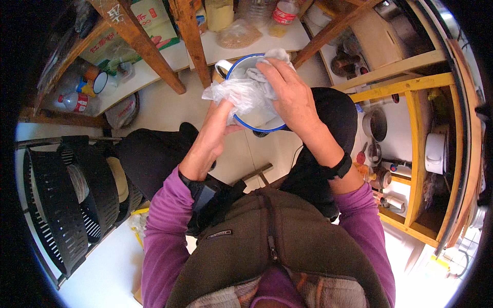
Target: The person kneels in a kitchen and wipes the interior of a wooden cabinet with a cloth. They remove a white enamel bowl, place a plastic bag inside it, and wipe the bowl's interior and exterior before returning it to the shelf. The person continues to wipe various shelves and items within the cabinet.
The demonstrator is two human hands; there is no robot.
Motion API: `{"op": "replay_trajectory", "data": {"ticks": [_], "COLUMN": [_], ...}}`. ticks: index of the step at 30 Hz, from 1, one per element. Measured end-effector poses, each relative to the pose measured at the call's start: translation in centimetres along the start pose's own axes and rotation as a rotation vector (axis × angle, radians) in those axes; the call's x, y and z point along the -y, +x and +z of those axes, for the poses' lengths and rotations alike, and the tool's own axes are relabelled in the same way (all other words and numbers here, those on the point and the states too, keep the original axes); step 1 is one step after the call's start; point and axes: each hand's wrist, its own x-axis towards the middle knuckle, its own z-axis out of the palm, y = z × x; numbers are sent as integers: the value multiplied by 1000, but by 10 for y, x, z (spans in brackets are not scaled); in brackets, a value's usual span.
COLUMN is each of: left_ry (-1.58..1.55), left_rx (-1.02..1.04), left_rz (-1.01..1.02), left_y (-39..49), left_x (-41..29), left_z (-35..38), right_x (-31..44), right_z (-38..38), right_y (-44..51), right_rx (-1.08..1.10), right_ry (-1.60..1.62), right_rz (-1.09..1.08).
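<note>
A white enamel mug with a blue rim (257, 129) is held between my hands above the floor, its handle pointing to the upper left. My left hand (221, 113) grips a crumpled clear plastic bag (240, 92) at the mug's left side; the bag hangs partly over the opening, and some fingers lie under the mug. On the right, my right hand (287, 90) presses a pale, bunched cloth (278, 56) against the mug's upper right rim. The mug's contents are mostly hidden by the bag.
Brown wooden legs (192, 42) stand just beyond the mug, before a shelf with a bag of grains (239, 34) and bottles. Black plastic baskets (57, 204) are at left. A yellow wooden rack (414, 154) with pots is at right.
</note>
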Motion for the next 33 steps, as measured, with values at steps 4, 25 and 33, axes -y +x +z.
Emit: {"op": "replay_trajectory", "data": {"ticks": [4, 25, 33], "left_ry": [-26, -96, -81], "left_rx": [51, 72, 73], "left_rz": [-37, 301, 441], "left_y": [3, 8, 10], "left_x": [4, 16, 18], "left_z": [-4, 15, 16], "right_x": [-3, 9, 29], "right_z": [1, 17, 17], "right_y": [0, -13, -13], "right_rx": [92, 312, 228], "right_ry": [119, -188, -181], "right_rz": [14, 272, 390]}}
